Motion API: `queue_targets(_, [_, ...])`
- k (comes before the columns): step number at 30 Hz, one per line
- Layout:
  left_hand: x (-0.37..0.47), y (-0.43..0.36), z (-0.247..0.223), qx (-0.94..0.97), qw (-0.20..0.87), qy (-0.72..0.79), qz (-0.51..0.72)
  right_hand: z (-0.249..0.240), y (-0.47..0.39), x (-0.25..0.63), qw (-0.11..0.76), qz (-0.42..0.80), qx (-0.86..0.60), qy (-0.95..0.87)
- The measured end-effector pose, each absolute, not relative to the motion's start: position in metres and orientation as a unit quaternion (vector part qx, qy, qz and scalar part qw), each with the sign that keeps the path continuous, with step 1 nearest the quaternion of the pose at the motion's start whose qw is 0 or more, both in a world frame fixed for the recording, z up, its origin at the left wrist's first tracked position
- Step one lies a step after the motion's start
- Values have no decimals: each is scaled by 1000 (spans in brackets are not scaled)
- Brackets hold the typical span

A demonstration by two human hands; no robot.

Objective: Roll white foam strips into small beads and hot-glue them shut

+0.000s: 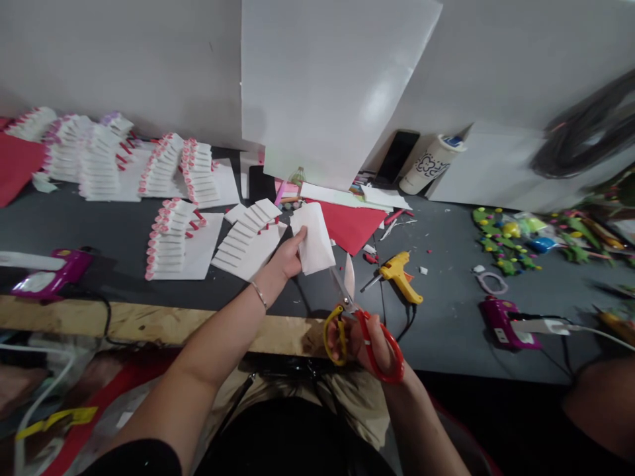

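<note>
My left hand (292, 256) pinches a piece of white paper (316, 239), thumb on top, held just above the grey table. A pair of scissors (350, 303) with one red and one yellow handle is in my right hand (364, 340), fingers through the loops. Its blades stand apart, just right of the paper's lower corner, and do not appear to touch it. Left of my left hand lies a white card with folded paper strips (248, 231). Beyond the paper rests a red sheet (347, 225).
A yellow glue gun (399, 276) lies right of the scissors. Cards with pink-edged strips (171, 238) fill the left side. Purple power strips (54, 272) (508, 324) sit at both ends. A white tumbler (430, 164) and a phone (397, 157) lean at the back.
</note>
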State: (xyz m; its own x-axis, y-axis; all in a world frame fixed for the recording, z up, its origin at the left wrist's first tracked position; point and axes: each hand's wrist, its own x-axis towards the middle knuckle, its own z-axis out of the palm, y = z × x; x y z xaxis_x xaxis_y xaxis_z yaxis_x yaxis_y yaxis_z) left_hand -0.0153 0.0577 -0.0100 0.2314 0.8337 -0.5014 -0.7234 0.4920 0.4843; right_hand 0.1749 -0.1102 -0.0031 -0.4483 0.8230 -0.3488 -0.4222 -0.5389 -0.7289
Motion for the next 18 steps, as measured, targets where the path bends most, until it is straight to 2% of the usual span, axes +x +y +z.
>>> queue_targets(8, [-11, 43, -5, 211, 802, 295, 475, -8, -99, 167, 431, 801, -333, -248])
queue_targets(18, [-16, 41, -2, 280, 796, 302, 444, 1, -103, 167, 450, 784, -332, -269])
